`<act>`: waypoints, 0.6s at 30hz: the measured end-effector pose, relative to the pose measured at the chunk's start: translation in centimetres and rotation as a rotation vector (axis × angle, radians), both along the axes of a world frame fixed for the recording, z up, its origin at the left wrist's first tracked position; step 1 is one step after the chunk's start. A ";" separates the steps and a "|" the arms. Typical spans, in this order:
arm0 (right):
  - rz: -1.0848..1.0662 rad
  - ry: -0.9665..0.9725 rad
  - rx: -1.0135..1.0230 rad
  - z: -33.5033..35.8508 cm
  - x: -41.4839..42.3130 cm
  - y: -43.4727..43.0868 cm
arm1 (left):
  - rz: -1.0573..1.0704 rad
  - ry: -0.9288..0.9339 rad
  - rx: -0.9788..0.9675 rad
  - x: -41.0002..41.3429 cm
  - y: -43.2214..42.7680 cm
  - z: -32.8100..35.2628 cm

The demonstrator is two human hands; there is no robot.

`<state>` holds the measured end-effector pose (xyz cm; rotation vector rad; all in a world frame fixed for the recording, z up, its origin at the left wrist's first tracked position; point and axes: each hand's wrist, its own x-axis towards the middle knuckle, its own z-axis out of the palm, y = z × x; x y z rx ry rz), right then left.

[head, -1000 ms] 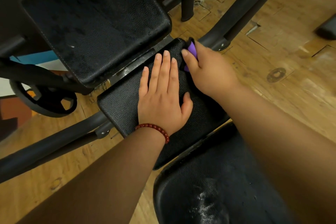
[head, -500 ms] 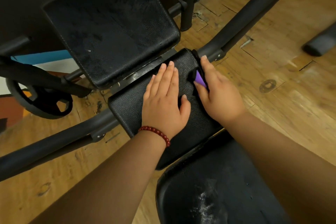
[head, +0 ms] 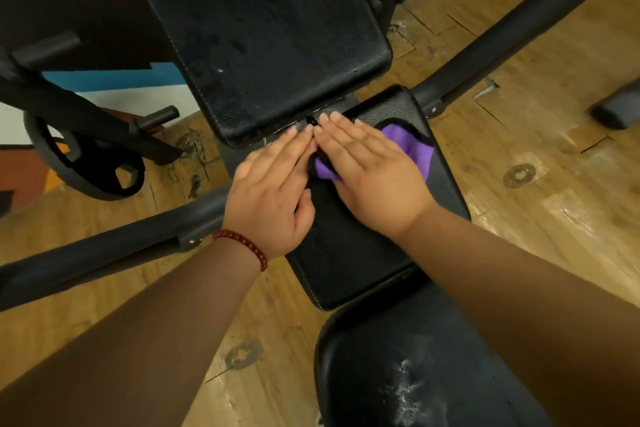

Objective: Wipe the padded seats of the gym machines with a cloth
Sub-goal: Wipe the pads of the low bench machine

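Now | right hand point(head: 377, 180): fingers straight, pressing purple cloth point(head: 415, 149) flat | cloth: on middle seat pad point(head: 349, 253), frame centre | left hand point(head: 273, 191): fingers straight, resting on pad's left edge, beside right hand

Padded seats: three, the upper pad point(head: 263, 38), the middle pad point(head: 349, 246) and the near pad point(head: 415, 374).
Purple cloth point(head: 417, 149): one.
Hands: two, the left hand point(head: 273, 194) and the right hand point(head: 374, 173).
Red bead bracelet point(head: 242, 246): one.
Black weight plate point(head: 93, 163): one.
Dark round floor marks point(head: 518, 175): two.
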<state>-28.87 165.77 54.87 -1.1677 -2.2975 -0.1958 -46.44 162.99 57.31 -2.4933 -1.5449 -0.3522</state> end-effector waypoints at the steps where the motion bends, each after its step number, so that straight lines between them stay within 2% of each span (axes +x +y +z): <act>1: -0.015 0.016 0.008 0.0 0.5 0.4 | 0.006 -0.006 0.002 -0.1 -0.1 -0.1; 6: -0.291 0.162 -0.073 0.8 0.9 1.8 | 0.014 -0.059 0.020 -0.4 -0.2 -0.4; 9: -0.240 0.133 -0.090 0.5 -0.2 0.6 | 0.011 -0.080 0.030 -0.4 -0.2 -0.4; 12: -0.140 0.020 -0.130 0.4 0.8 -0.4 | 0.013 -0.109 0.028 -0.5 -0.3 -0.6; 16: -0.452 0.081 -0.180 0.3 0.9 -0.6 | 0.046 -0.182 0.033 -0.4 -0.6 -0.8; 18: -0.526 0.129 -0.224 0.5 -1.0 -1.1 | 0.070 -0.219 0.012 -0.4 -0.7 -0.8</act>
